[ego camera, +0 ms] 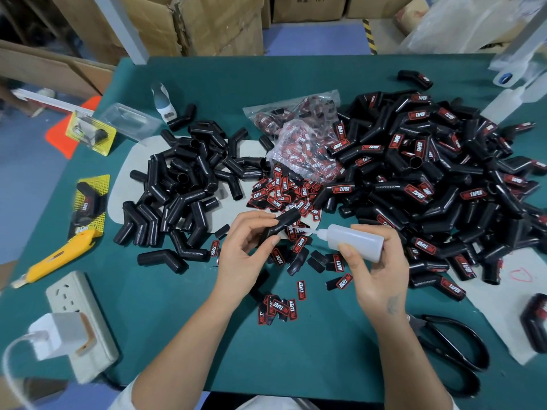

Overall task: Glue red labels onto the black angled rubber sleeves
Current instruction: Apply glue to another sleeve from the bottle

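Both bare forearms enter from the 6 o'clock edge and converge toward frame centre. Left hand (245,247) sits at about 9 o'clock of the right, palm turned inward, thumb and curled fingers pinching a black sleeve (279,227). Right hand (377,269) is raised, fingers wrapped round a glue bottle (353,241), whose nozzle points to 9 o'clock, toward the left hand.

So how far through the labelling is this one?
Well over half, judging by the piles. Done: the larger labelled pile. In hand: left hand holds a bare sleeve; right hand aims the glue bottle at it. Left: the smaller unlabelled pile.
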Available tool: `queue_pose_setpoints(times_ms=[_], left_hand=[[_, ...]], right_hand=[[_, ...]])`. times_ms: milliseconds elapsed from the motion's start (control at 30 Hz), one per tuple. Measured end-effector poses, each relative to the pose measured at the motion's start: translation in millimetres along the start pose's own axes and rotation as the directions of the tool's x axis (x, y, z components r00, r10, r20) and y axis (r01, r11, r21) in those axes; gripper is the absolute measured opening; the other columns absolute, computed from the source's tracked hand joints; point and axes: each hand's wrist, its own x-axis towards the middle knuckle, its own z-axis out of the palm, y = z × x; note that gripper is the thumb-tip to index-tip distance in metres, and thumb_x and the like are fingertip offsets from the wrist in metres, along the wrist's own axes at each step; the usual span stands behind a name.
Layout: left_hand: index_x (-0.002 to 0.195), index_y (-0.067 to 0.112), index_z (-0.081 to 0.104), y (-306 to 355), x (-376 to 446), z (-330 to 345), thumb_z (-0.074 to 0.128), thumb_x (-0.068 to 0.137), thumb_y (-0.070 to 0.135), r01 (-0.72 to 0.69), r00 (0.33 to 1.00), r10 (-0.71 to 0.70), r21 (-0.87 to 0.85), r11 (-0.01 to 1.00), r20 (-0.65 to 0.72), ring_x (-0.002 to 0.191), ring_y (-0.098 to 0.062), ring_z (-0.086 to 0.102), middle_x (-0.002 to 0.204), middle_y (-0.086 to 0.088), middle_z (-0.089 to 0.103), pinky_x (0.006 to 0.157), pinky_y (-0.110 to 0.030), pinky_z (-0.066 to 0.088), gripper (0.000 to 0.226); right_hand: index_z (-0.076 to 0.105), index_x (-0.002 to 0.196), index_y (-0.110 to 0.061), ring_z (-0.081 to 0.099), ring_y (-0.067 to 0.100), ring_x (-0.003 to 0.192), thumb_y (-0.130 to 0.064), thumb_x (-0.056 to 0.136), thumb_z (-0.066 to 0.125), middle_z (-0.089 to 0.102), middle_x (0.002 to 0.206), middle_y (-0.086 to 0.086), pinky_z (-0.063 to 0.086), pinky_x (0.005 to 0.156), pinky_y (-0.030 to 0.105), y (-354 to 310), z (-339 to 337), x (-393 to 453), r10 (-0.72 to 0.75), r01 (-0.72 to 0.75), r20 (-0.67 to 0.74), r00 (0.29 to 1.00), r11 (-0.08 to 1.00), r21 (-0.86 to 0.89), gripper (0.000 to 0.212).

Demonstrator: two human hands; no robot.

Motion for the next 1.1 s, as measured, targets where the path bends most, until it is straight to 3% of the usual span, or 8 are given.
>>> queue_pose_setpoints(times_ms=[233, 667, 967, 1100], left_hand=[[0.111, 0.02, 0.073, 1.0, -0.6, 0.1, 0.073, 0.093, 0.004, 0.01, 1.0, -0.01, -0.008, 1.0, -0.002, 0.122, -0.022, 0.064, 0.121, -0.002, 0.065, 0.105, -0.024, 0.048, 0.025], [0.112, 0.02, 0.073, 2.8, -0.3, 0.5, 0.073, 0.093, 0.004, 0.014, 1.0, -0.014, -0.008, 1.0, 0.002, 0.121, -0.023, 0.064, 0.121, 0.0, 0.065, 0.103, -0.023, 0.049, 0.025], [0.112, 0.019, 0.073, 1.8, -0.8, -0.2, 0.073, 0.094, -0.003, 0.022, 1.0, -0.022, -0.014, 1.0, 0.008, 0.122, -0.021, 0.064, 0.122, 0.0, 0.065, 0.104, -0.024, 0.049, 0.029], [0.112, 0.019, 0.073, 2.4, -1.1, 0.1, 0.074, 0.094, 0.001, 0.03, 1.0, -0.03, -0.017, 0.999, 0.007, 0.122, -0.023, 0.064, 0.122, -0.001, 0.065, 0.104, -0.025, 0.05, 0.026]], right_hand=[[0.06, 0.116, -0.052, 0.067, 0.01, 0.097, -0.041, 0.093, 0.071, 0.066, 0.112, -0.02, 0.054, 0.076, 0.02, -0.2, -1.0, 0.2, -0.013, 0.013, 0.019, 1.0, 1.0, -0.005, 0.028], [0.06, 0.114, -0.052, 0.067, 0.004, 0.094, -0.039, 0.091, 0.072, 0.067, 0.111, -0.021, 0.053, 0.075, 0.015, -0.4, -0.8, 1.1, 0.0, 0.0, 0.008, 1.0, 1.0, 0.026, 0.029], [0.06, 0.113, -0.053, 0.066, 0.008, 0.099, -0.042, 0.091, 0.072, 0.067, 0.114, -0.018, 0.055, 0.079, 0.021, -0.6, -0.8, 1.7, 0.015, -0.015, -0.007, 1.0, 1.0, 0.019, 0.027], [0.06, 0.114, -0.052, 0.066, 0.008, 0.099, -0.043, 0.092, 0.072, 0.066, 0.114, -0.018, 0.053, 0.078, 0.018, -1.1, -0.5, 0.6, 0.009, -0.009, 0.016, 1.0, 1.0, 0.006, 0.027]])
